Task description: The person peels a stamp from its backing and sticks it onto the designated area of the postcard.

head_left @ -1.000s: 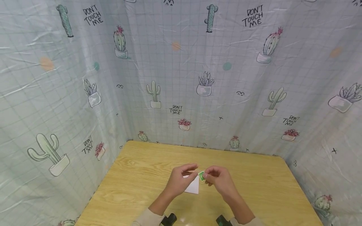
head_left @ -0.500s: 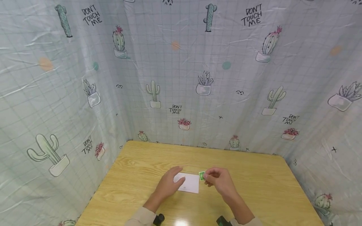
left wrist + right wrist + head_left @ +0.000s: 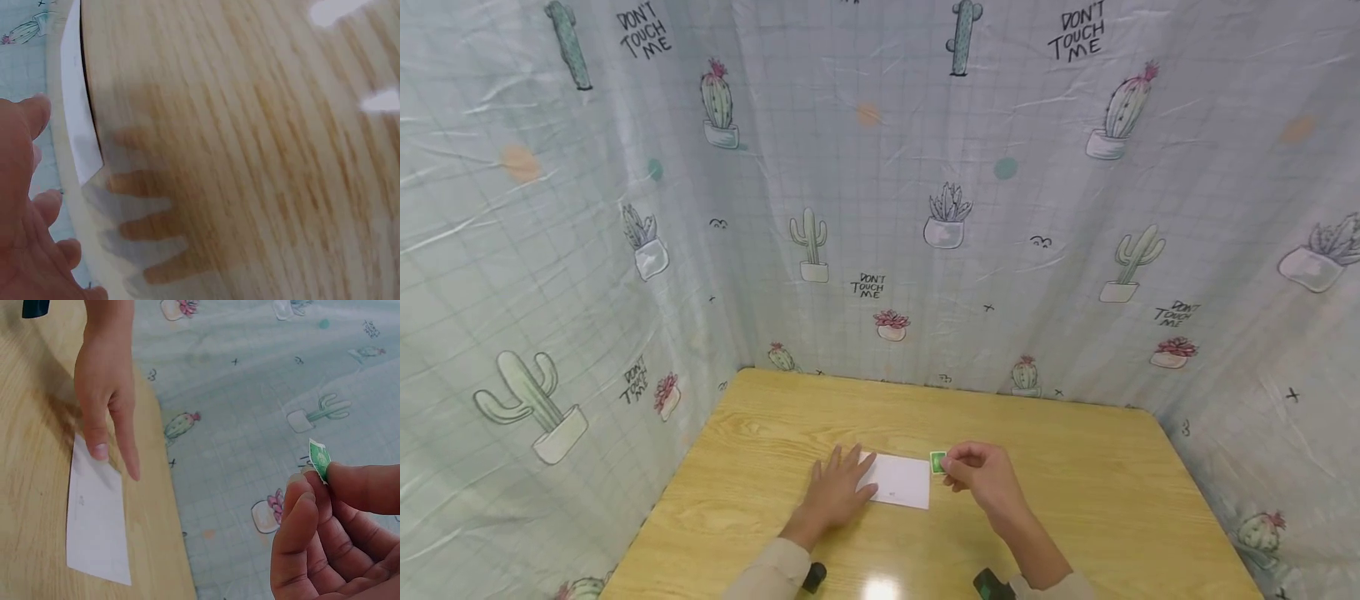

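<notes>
A white envelope (image 3: 901,481) lies flat on the table, with small print near its front edge. At its left end is my left hand (image 3: 837,492), fingers spread; the thumb and a finger overlap the envelope, though whether they touch it I cannot tell. My right hand (image 3: 988,482) pinches a small green postage stamp (image 3: 319,460) with a white border between thumb and fingertips. In the head view the stamp shows just right of the envelope's right edge. The left wrist view shows the envelope (image 3: 76,103) edge-on beyond the fingers.
The wooden table (image 3: 1075,492) has a glossy surface with light reflections. Behind and on both sides hangs a curtain (image 3: 820,167) printed with cacti. A dark wrist device (image 3: 992,585) sits at each forearm.
My left hand has left the stamp, moving left and down to the envelope's left end with its fingers spreading, uncovering more of the envelope. The right hand keeps the stamp in nearly the same place.
</notes>
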`<state>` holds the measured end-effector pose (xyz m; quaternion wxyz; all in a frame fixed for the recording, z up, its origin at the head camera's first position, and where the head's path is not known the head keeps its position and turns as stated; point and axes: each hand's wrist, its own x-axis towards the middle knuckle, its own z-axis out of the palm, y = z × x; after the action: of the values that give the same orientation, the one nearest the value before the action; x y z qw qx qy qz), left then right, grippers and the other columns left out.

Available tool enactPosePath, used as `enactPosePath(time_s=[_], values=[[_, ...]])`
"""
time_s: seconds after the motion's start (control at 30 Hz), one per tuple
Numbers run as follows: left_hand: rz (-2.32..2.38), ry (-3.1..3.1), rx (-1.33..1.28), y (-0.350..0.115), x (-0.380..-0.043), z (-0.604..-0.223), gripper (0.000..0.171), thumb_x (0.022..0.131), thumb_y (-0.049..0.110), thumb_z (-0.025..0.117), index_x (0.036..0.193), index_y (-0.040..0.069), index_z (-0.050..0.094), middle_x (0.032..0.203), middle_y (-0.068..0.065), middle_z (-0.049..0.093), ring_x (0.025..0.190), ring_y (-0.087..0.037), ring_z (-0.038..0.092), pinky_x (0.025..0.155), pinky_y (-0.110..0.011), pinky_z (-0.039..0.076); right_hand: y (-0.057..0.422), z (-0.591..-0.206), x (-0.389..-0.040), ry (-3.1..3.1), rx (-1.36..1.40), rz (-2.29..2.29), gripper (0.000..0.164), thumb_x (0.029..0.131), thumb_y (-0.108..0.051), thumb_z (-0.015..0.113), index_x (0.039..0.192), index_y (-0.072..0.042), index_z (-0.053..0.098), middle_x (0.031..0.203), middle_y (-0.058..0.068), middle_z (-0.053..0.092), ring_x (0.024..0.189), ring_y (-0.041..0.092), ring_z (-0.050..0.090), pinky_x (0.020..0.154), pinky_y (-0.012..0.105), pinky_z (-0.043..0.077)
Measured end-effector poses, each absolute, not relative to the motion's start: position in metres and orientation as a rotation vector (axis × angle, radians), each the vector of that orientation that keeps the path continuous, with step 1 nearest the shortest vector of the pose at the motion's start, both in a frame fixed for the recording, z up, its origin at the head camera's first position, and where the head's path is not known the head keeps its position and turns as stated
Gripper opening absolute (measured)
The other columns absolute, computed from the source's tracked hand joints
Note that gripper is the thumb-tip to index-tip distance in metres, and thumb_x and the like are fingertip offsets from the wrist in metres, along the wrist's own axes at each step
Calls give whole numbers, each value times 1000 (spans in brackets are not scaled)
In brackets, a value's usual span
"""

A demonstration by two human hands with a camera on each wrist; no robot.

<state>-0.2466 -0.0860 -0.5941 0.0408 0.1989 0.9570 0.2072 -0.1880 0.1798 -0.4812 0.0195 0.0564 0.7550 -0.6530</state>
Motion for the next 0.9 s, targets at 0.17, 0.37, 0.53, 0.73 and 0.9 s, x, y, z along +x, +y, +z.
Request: enactPosePath(time_s=[0.17,0.37,0.53,0.73,0.9], values=[[594,2926,559,-85,-249,-600,58,107,49,52,159,23,45,170,-12,35,157,-54,22,118,-84,14,180,-487,-192,2353,204,-2030,8,95,-4,72,95,4,71,82,11,75,71,18,69,66,27,60],[544,2913,507,-87,-247,-601,58,106,46,55,157,21,48,171,-9,35,156,-56,22,117,-85,13,177,-493,-196,2341,263,-2028,7,96,-2,71,96,5,70,84,13,76,73,20,70,67,27,61],[539,2889,477,-89,-246,-596,59,104,46,58,156,19,50,171,-9,33,155,-59,20,117,-85,12,174,-499,-201,2339,281,-2041,8,96,-2,72,96,6,70,86,16,76,73,20,71,66,28,62],[552,2870,456,-90,-247,-596,60,101,45,63,155,20,51,172,-8,33,156,-58,19,116,-86,13,174,-511,-209,2366,297,-2043,11,96,-4,71,98,7,70,87,17,76,73,20,71,66,27,62],[530,2882,448,-89,-248,-597,60,100,43,65,154,19,52,170,-6,36,154,-60,21,115,-87,15,172,-521,-214,2367,320,-2034,10,96,-2,71,96,8,70,86,15,76,72,19,70,65,26,61]])
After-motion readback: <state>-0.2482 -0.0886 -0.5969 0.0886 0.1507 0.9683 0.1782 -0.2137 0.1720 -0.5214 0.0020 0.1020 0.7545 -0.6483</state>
